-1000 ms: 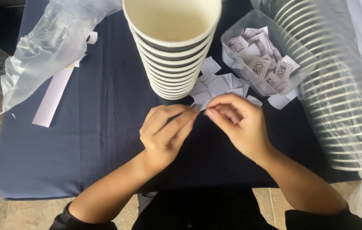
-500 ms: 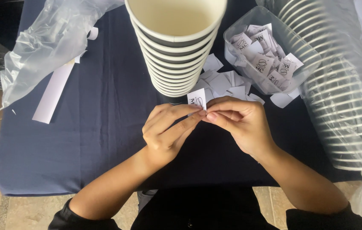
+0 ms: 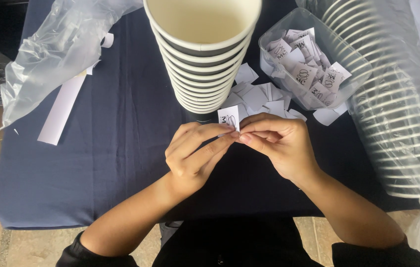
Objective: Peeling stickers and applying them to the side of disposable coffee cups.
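1. Head view: your left hand [image 3: 192, 155] and right hand [image 3: 279, 143] meet at the centre, both pinching one small printed paper sticker [image 3: 229, 117] between their fingertips; it stands upright just above them.
2. At 12 o'clock from the sticker rises a stack of paper cups [image 3: 202, 54].
3. At 1 o'clock, loose paper squares [image 3: 257, 96] lie on the dark blue tablecloth [image 3: 121, 148] beside a clear plastic tub [image 3: 353, 84] of stickers.
4. At 3 o'clock lies a bagged sleeve of cups [image 3: 397, 113].

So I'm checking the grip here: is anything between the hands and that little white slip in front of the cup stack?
Nothing visible. The left hand and right hand both pinch the small white slip directly at their fingertips. The stack of paper cups stands just behind it, apart from the hands.
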